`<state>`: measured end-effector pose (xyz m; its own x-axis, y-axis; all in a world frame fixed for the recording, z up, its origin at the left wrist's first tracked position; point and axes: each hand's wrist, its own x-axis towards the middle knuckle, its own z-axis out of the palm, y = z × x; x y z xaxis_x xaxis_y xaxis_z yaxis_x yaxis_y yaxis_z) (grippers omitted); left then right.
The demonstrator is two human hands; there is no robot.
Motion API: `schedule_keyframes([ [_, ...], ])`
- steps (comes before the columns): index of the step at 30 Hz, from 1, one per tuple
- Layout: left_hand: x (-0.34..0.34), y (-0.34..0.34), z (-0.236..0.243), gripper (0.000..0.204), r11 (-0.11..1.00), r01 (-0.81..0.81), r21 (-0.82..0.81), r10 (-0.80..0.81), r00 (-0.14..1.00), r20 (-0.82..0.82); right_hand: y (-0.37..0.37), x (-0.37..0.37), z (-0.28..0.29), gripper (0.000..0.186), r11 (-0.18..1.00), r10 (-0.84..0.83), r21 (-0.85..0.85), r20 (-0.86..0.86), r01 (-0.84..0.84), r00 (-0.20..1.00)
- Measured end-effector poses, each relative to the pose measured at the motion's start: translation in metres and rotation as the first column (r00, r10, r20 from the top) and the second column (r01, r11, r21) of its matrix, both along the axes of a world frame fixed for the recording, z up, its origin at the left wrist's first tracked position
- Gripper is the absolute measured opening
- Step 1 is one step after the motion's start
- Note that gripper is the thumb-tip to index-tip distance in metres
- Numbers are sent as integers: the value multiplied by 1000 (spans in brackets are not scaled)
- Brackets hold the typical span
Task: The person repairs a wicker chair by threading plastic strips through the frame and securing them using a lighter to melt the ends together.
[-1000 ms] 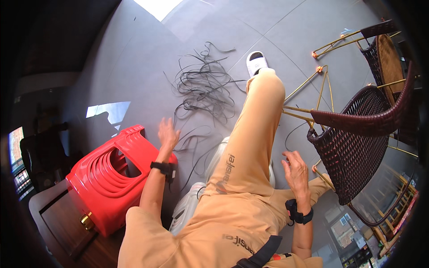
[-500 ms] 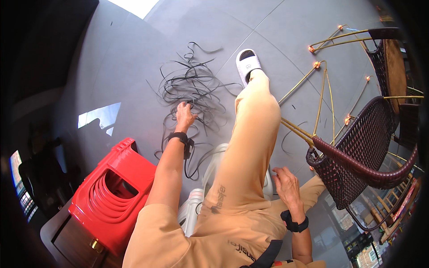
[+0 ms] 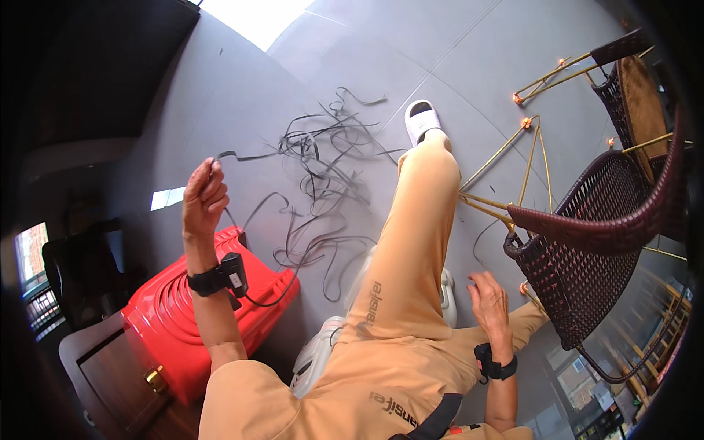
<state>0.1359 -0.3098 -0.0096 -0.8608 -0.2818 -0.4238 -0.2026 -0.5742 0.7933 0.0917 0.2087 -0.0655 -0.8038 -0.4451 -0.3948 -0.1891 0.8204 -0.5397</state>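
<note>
Left hand [image 3: 204, 202], at centre-left of the frame, is raised with thumb and fingers pinched on the end of a dark strap [image 3: 253, 157]. Right hand [image 3: 490, 302], lower right of centre, has its fingers loosely spread and bent, beside the tan trousers [image 3: 418, 227]. The strap runs rightward from the left fingertips into a loose tangle [image 3: 308, 139] at upper centre, to the upper left of the right hand. Count: two hands, two black wristbands [image 3: 495, 363], one red plastic item [image 3: 165, 330] behind the left forearm, one white slipper [image 3: 423, 126] in view, at least two dark woven chairs [image 3: 594, 242] at right. Strap lengths overlap and cannot be counted. The left forearm hides part of the red item; the farther chair is cut off by the dark rim; white parts beneath the thigh are hard to identify.
</note>
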Motion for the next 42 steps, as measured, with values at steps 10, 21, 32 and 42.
schedule_keyframes([
  [10,-4,26,125,22,971,115,-211,-200,872,-447,37,18,23,16,998,-48,-53,-96,43,994],
  [21,-54,218,211,19,378,544,-749,-700,698,153,-30,-28,180,79,821,-232,-505,-724,-269,650],
  [32,-107,157,212,35,82,529,-845,-885,428,182,62,-9,195,25,244,-392,-936,145,254,908],
  [42,-63,-20,195,14,611,399,-684,-535,845,15,240,5,138,21,226,-926,-774,17,592,376],
])
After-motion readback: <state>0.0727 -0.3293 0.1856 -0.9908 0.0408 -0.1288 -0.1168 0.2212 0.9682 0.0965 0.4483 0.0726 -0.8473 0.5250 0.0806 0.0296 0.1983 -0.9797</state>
